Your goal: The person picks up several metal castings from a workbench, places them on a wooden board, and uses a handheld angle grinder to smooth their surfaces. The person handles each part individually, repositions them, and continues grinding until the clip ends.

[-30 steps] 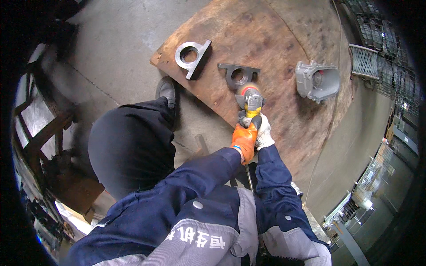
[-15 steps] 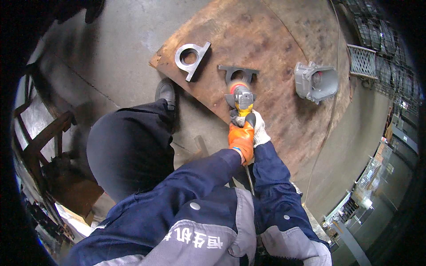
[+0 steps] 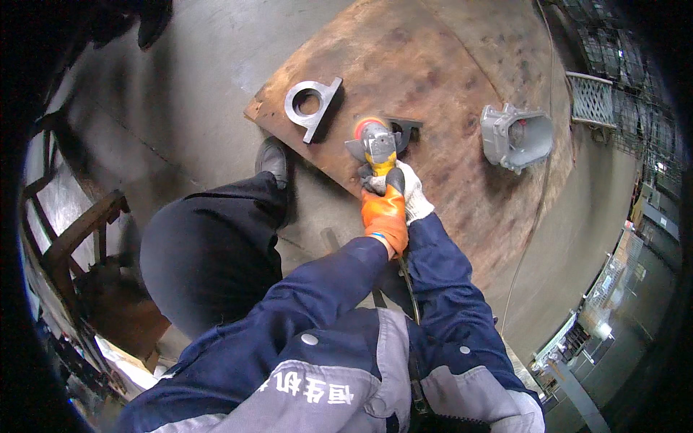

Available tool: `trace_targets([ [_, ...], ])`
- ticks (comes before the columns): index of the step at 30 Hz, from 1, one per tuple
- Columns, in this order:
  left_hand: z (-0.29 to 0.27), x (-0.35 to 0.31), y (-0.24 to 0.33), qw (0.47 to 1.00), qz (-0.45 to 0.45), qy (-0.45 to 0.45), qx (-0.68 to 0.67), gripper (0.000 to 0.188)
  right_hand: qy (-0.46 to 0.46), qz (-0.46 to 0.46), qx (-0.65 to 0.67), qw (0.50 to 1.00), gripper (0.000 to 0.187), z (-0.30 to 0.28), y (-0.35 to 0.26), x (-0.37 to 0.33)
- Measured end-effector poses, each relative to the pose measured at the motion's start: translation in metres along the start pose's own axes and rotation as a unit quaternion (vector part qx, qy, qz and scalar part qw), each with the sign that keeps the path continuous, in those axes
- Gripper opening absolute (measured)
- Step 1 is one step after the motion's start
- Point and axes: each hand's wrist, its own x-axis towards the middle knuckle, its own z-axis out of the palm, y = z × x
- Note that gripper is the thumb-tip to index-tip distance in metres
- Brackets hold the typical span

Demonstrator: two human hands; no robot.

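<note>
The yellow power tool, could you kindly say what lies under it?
Under the power tool, the right part of a dark metal bracket shows on the wooden board; much of the bracket's left is covered.

Left hand (image 3: 385, 211) and right hand (image 3: 414, 193) grip a yellow-and-grey grinder (image 3: 380, 146)

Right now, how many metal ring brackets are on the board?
2: one bracket near the left corner of the board, another bracket farther right, partly hidden by the grinder.

Yellow-grey grinder (image 3: 380, 150), its reddish disc (image 3: 369, 123) blurred, pointing to eleven o'clock. Dark grey bracket (image 3: 410, 130) at its two o'clock, partly covered; contact is hard to judge.
</note>
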Motion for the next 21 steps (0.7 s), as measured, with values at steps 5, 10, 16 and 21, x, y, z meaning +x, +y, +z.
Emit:
trace_targets([
  [5, -0.003, -0.001, 0.018, 0.994, -0.002, -0.098, -0.048, 0.079, 0.053, -0.059, -0.070, 0.994, 0.032, -0.020, 0.005, -0.001],
  [10, 0.007, -0.009, 0.042, 0.974, -0.051, -0.160, 0.153, 0.094, 0.076, -0.053, 0.101, 0.991, 0.029, -0.068, 0.030, -0.005],
  [16, 0.012, -0.014, 0.044, 0.974, -0.061, -0.149, 0.158, 0.091, 0.014, -0.058, 0.239, 0.969, 0.035, -0.089, 0.045, 0.000],
  [21, 0.013, -0.013, 0.043, 0.970, -0.036, -0.186, 0.156, 0.085, 0.066, -0.052, 0.283, 0.955, 0.022, -0.079, 0.037, -0.010],
])
